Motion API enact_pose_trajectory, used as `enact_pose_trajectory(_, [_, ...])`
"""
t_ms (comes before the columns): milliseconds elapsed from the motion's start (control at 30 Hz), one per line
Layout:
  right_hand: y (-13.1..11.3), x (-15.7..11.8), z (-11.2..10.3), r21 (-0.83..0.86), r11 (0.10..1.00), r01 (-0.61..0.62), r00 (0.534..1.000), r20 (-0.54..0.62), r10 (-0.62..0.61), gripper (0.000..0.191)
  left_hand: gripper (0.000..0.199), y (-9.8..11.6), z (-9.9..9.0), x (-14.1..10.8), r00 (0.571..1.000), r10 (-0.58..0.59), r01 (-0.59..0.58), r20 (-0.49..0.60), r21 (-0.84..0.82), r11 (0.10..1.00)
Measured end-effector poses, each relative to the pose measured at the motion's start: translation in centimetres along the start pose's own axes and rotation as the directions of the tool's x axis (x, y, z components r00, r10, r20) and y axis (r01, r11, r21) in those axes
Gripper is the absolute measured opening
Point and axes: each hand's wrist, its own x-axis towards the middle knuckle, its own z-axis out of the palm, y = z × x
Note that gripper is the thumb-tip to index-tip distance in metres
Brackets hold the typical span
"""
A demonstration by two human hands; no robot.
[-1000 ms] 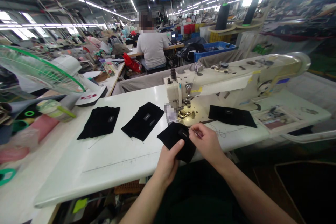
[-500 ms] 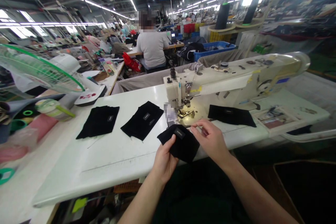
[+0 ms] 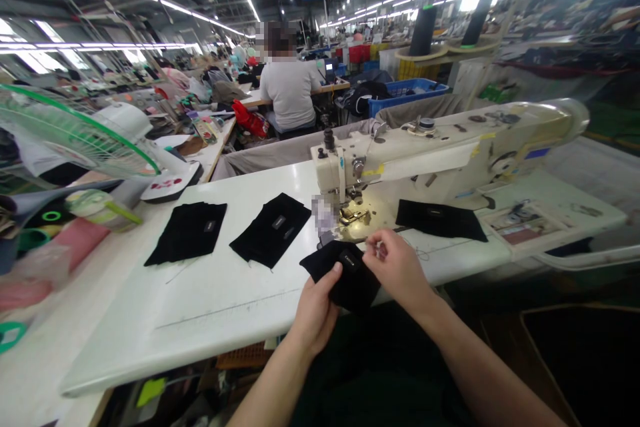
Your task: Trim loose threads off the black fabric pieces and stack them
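My left hand [image 3: 317, 313] grips a black fabric piece [image 3: 345, 293] with a small dark label [image 3: 349, 261], the thumb lying on top beside the label. Close to the label's right end, my right hand [image 3: 397, 270] is closed in a pinch; what its fingertips hold is too small to make out. A thin loose thread [image 3: 424, 253] curls on the table just right of that hand. Directly beyond the fabric stands the sewing machine [image 3: 400, 160], its lit presser foot [image 3: 354, 215] over the needle plate.
Two labelled black pieces lie left, one left-hand piece [image 3: 187, 233] and one middle piece [image 3: 270, 230]; a third black piece [image 3: 440, 220] lies right under the machine arm. A green-rimmed fan [image 3: 80, 127] stands far left. Beyond the table, a person [image 3: 289, 90] sits facing away.
The label and fabric top have tilted and shifted slightly right. My right fingers have curled tighter into a pinch. The left hand keeps its grip.
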Motion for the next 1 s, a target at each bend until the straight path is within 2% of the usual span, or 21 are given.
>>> enact_pose_trajectory(100, [0.3, 0.6, -0.5, 0.147, 0.980, -0.138, 0.989, -0.026, 0.143, 0.022, 0.035, 0.5, 0.0, -0.1, 0.997, -0.032, 0.032, 0.065, -0.011, 0.999])
enact_pose_trajectory(200, [-0.1, 0.9, -1.1, 0.229, 0.964, -0.138, 0.989, 0.081, 0.122, 0.037, 0.035, 0.5, 0.1, -0.1, 0.998, -0.026, 0.026, 0.058, -0.002, 1.000])
enact_pose_trajectory(333, [-0.8, 0.9, -1.2, 0.276, 0.941, -0.194, 0.967, 0.214, 0.137, 0.030, 0.035, 0.0, 0.1, -0.2, 0.999, -0.042, 0.042, 0.022, 0.018, 0.999])
enact_pose_trajectory(400, [-0.6, 0.9, -1.3, 0.288, 0.931, -0.226, 0.968, 0.172, 0.182, 0.029, 0.035, 0.1, 0.1, -0.2, 0.997, -0.061, 0.061, 0.040, 0.003, 0.998])
enact_pose_trajectory(500, [0.1, 1.3, -1.6, 0.290, 0.921, -0.259, 0.964, 0.012, 0.267, 0.036, 0.037, 0.7, -0.1, -0.1, 0.989, -0.100, 0.106, 0.112, -0.050, 0.993])
enact_pose_trajectory(533, [0.4, 1.3, -1.7, 0.297, 0.919, -0.260, 0.962, -0.002, 0.273, 0.039, 0.037, 0.9, -0.1, 0.0, 0.984, -0.118, 0.129, 0.133, -0.071, 0.989])
enact_pose_trajectory(633, [0.8, 1.3, -2.0, 0.338, 0.904, -0.262, 0.965, 0.101, 0.241, 0.047, 0.039, 1.6, -0.4, 0.6, 0.978, -0.150, 0.171, 0.147, -0.139, 0.976])
enact_pose_trajectory(800, [0.4, 0.7, -1.8, 0.357, 0.884, -0.303, 0.938, 0.277, 0.209, 0.043, 0.041, 1.7, -0.7, 1.4, 0.981, -0.144, 0.168, 0.128, -0.206, 0.964])
enact_pose_trajectory(900, [-0.1, 0.4, -1.5, 0.349, 0.884, -0.309, 0.933, 0.291, 0.212, 0.035, 0.036, 1.6, -0.7, 1.5, 0.986, -0.144, 0.159, 0.090, -0.198, 0.967])
enact_pose_trajectory(1000, [-0.4, 0.2, -1.3, 0.281, 0.943, -0.177, 0.972, 0.199, 0.123, 0.020, 0.033, 1.5, -0.5, 1.4, 0.988, -0.135, 0.147, 0.072, -0.196, 0.969])
